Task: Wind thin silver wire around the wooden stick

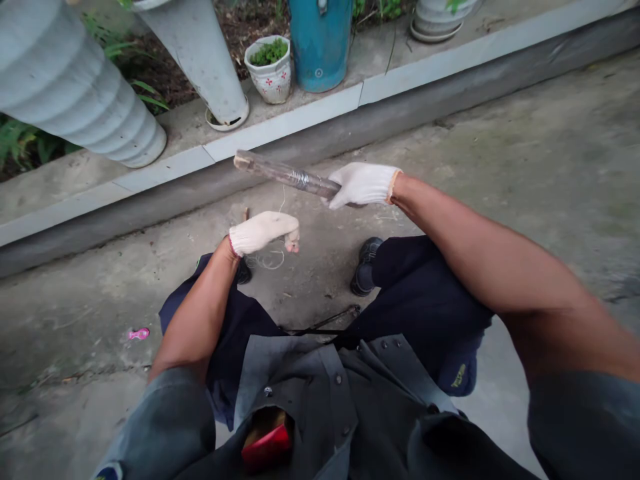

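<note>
My right hand [363, 185], in a white knit glove, grips a wooden stick [270, 170] near one end. The stick slants up to the left, its blunt pale end free. Several turns of thin silvery wire [301, 179] are wound tightly around its middle. A strand of wire hangs from the stick toward my left hand [265, 232], also gloved, lower and to the left. Its fingers are curled down and closed on the wire, though the grip itself is mostly hidden. Loose loops of the wire show below and behind that hand, over the ground.
Ahead runs a low tiled ledge [310, 111] bearing tall pale pots, a small white flowerpot [270, 70] and a blue bucket [320, 47]. A pink object [139, 333] lies on the concrete at left. A dark thin tool [335, 317] lies between my feet.
</note>
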{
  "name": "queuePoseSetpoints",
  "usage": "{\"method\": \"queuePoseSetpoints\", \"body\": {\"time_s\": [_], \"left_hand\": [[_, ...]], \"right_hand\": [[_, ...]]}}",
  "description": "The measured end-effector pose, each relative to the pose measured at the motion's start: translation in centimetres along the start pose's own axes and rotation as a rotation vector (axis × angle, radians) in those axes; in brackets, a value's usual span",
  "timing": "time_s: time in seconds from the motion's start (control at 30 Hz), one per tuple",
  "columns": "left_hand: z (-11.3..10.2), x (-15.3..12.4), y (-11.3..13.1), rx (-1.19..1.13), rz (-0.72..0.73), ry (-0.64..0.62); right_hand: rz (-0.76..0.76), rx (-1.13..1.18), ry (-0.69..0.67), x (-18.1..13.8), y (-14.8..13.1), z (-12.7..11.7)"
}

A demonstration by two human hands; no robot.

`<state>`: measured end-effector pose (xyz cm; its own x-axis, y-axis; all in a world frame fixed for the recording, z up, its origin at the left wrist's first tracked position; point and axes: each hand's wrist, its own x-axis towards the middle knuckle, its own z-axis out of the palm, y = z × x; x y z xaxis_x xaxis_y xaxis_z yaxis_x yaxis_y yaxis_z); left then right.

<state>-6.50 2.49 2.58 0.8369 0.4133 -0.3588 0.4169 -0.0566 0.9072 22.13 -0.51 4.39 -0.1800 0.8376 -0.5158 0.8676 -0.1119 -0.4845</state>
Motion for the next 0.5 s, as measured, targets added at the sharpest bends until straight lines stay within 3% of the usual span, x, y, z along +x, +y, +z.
{"method": "queuePoseSetpoints", "body": {"time_s": [0.1, 0.23, 0.33, 0.5], "left_hand": [[0.39, 0.23, -0.01, -0.072, -0.127, 0.258], [0.52, 0.63, -0.07, -0.169, -0.179, 0.434], [0.58, 0.87, -0.29, -0.246, -0.197, 0.439], [0.69, 0.43, 0.26, -0.198, -0.252, 0.328]], "right_hand": [[0.063, -0.165, 0.144, 0.19, -0.10, -0.28], [0.085, -0.281, 0.279, 0.69, 0.54, -0.40], [0.107, -0.287, 0.348, 0.74, 0.82, -0.41], [0.194, -0.340, 0.437, 0.46, 0.67, -0.45]]}}
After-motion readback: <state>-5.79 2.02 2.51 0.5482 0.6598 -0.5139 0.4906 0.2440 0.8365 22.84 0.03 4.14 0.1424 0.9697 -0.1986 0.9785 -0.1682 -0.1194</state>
